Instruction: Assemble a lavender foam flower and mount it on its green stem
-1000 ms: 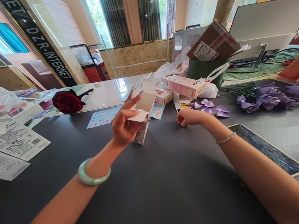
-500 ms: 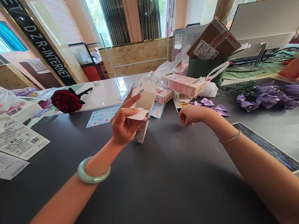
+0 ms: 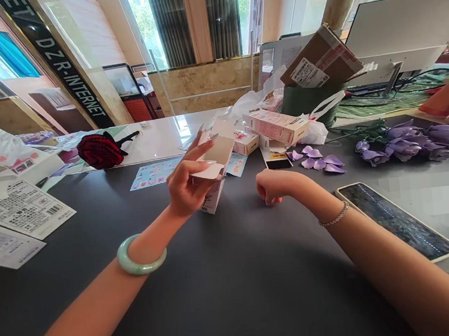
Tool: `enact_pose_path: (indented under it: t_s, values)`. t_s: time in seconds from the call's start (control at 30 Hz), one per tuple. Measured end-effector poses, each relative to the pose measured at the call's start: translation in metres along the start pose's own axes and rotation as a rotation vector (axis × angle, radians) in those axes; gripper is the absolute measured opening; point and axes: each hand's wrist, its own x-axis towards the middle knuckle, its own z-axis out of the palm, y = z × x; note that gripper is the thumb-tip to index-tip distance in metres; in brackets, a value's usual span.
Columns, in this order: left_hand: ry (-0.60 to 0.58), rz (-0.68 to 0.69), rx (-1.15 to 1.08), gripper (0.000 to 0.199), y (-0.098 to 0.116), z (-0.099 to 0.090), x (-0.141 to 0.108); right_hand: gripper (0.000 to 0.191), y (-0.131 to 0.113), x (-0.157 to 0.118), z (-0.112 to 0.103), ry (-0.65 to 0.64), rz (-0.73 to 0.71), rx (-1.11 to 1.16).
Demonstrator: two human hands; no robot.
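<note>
My left hand (image 3: 188, 185), with a green bangle on the wrist, grips an open white box (image 3: 213, 195) whose flaps stand up. The box is tilted above the dark table (image 3: 221, 286). Curled down at the tabletop, my right hand (image 3: 272, 185) has its fingers pressed together, and what they hold, if anything, is hidden. Loose purple petals (image 3: 318, 163) lie to the right behind that hand. A pink and white box (image 3: 276, 126) rests on other packaging farther back.
A phone (image 3: 398, 219) lies by my right forearm. Purple flowers (image 3: 406, 143) are at the right, a dark red rose (image 3: 100, 151) at the back left. Printed sheets (image 3: 24, 215) lie left. A brown carton (image 3: 320, 59) tops a green bin (image 3: 301, 100).
My right hand has moved left and slightly toward me, over the spot where a small object lay, which no longer shows. My left hand and its box have barely moved.
</note>
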Motion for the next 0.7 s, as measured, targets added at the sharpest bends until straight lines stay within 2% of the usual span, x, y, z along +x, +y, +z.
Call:
enact_pose_path:
  t_s: [0.3, 0.57, 0.7]
  values:
    - [-0.020, 0.000, -0.034, 0.016, 0.002, 0.000, 0.002, 0.015, 0.009, 0.012, -0.002, 0.058, 0.079, -0.100]
    - [-0.020, 0.028, -0.055, 0.015, 0.002, 0.000, 0.002, 0.014, 0.020, 0.021, 0.001, 0.124, 0.045, -0.146]
    - [-0.018, 0.009, -0.023, 0.015, 0.004, 0.000, 0.003, 0.005, 0.025, 0.017, -0.004, 0.142, -0.027, -0.105]
